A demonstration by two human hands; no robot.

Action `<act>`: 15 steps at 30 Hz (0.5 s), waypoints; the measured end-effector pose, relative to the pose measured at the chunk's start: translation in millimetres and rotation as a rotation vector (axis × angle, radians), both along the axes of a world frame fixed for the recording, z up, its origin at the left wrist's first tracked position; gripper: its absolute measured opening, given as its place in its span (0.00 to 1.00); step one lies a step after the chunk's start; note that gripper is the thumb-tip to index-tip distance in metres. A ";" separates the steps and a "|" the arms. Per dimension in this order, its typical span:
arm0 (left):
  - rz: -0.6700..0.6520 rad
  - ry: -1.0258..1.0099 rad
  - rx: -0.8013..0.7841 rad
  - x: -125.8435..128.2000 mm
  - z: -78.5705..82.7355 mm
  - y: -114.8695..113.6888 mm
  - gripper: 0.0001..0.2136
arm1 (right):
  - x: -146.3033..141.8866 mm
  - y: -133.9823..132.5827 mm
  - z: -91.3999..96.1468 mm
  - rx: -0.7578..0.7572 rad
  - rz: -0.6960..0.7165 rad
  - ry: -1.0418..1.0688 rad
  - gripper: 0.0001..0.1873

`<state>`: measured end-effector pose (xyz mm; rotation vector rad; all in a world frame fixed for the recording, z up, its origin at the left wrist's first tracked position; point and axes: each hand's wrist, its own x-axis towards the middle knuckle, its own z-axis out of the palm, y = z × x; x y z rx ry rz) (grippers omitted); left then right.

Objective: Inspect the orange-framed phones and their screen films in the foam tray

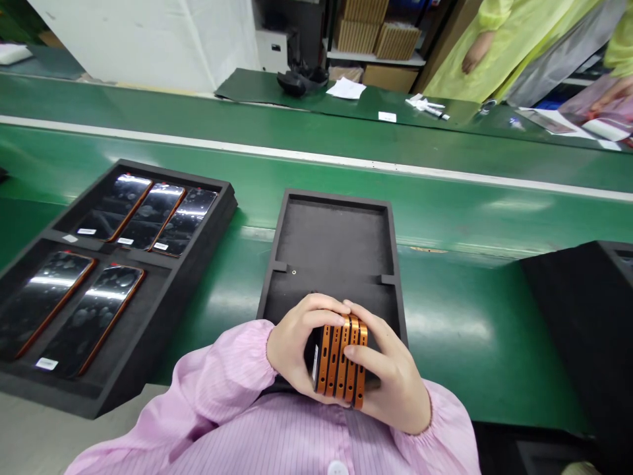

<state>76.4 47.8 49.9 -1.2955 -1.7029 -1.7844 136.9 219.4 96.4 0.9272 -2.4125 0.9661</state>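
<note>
Both my hands hold a stack of several orange-edged phones [341, 363] on edge, close to my chest. My left hand [297, 346] wraps the stack's left side with its fingers curled over the top. My right hand [390, 376] grips the right side, fingers pressed on the phones. The stack hovers over the near end of an empty black foam tray [336, 237]. Pink sleeves cover both my arms.
A black foam tray [198, 264] at the left holds several orange-edged phones lying screen up. Another black tray [583, 316] stands at the right. A green conveyor belt [445, 204] runs behind. People in yellow coats [504, 46] stand at the far right.
</note>
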 end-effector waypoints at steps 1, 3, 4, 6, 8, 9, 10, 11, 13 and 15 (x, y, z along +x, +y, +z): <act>0.000 0.002 -0.008 0.2 0.8 -0.1 0.46 | 0.0 0.0 -0.2 -0.005 -0.002 -0.010 0.23; 0.003 0.001 -0.020 0.4 2.0 -0.3 0.46 | -0.9 0.3 -0.3 -0.015 -0.012 -0.031 0.27; 0.002 0.001 -0.021 0.3 2.3 -0.5 0.46 | -1.6 0.5 -0.2 -0.019 -0.016 -0.036 0.29; -0.004 -0.007 -0.018 -0.4 2.4 -0.7 0.46 | -2.9 1.3 0.0 -0.020 -0.022 -0.028 0.28; -0.018 -0.015 -0.011 -1.4 1.9 -0.9 0.47 | -3.8 2.4 -0.5 -0.013 -0.017 -0.002 0.24; -0.022 -0.024 -0.004 -2.0 1.6 -1.0 0.47 | -3.9 3.0 -1.2 -0.009 -0.011 0.008 0.22; -0.021 -0.036 0.001 -2.4 1.4 -1.3 0.47 | -3.9 3.5 -2.3 -0.004 -0.006 0.013 0.20; -0.019 -0.047 0.004 -2.9 1.2 -1.5 0.47 | -3.7 3.9 -3.9 0.000 0.000 0.011 0.19; -0.015 -0.062 0.001 -3.8 0.9 -2.1 0.47 | -2.8 3.5 -8.5 -0.005 0.016 -0.005 0.21; -0.015 -0.072 -0.011 -4.7 0.3 -2.4 0.47 | -1.2 1.5 -14.7 -0.037 0.017 -0.027 0.30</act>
